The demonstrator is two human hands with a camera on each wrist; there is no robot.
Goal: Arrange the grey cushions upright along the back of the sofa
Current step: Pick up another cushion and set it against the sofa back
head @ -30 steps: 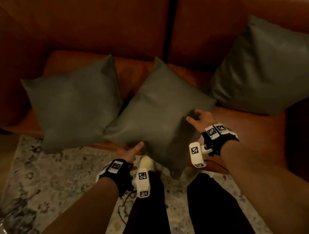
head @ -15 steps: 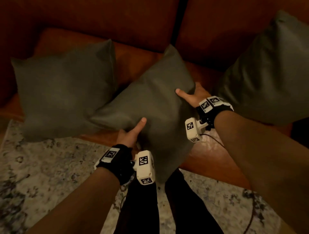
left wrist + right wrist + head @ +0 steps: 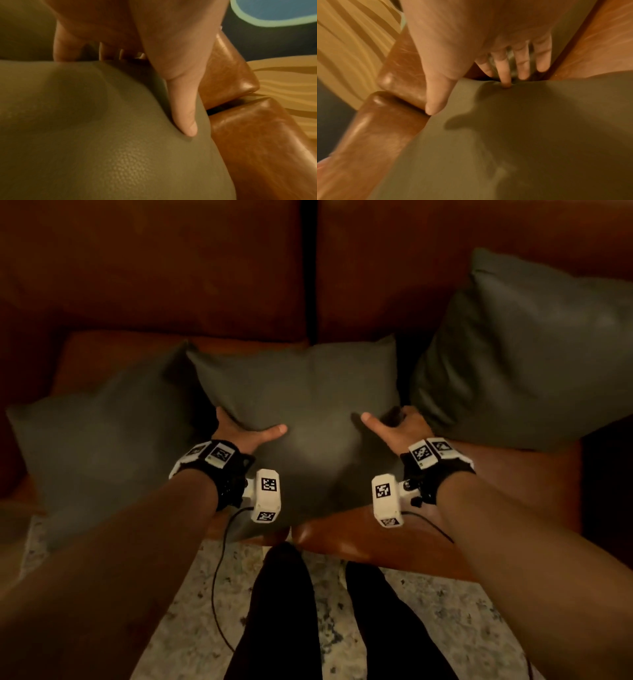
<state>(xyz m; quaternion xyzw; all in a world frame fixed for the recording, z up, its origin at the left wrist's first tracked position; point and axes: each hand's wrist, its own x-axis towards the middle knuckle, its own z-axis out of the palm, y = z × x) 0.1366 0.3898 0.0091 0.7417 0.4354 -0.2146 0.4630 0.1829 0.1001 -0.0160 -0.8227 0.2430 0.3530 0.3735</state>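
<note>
Three grey cushions are on the brown leather sofa (image 3: pixel 171 268). I hold the middle cushion (image 3: pixel 308 392) square to the sofa, low over the seat in front of the backrest. My left hand (image 3: pixel 246 429) grips its left side and my right hand (image 3: pixel 390 424) its right side. Both wrist views show a thumb on the front face of the middle cushion (image 3: pixel 85 135) (image 3: pixel 522 135) and the fingers (image 3: pixel 522 67) wrapped behind its edge. The left cushion (image 3: pixel 102 453) lies tilted on the seat. The right cushion (image 3: pixel 531 354) leans upright against the backrest.
A dark seam (image 3: pixel 308 268) splits the backrest just above the held cushion. The bare seat front (image 3: pixel 479 491) shows at the right. My legs (image 3: pixel 291 611) stand on a patterned rug (image 3: pixel 188 628), and thin cables (image 3: pixel 219 577) hang from the wrist cameras.
The middle cushion has turned from a diamond tilt to square and moved back toward the backrest. My left hand shifted from its lower corner to its left side, my right hand to its right side.
</note>
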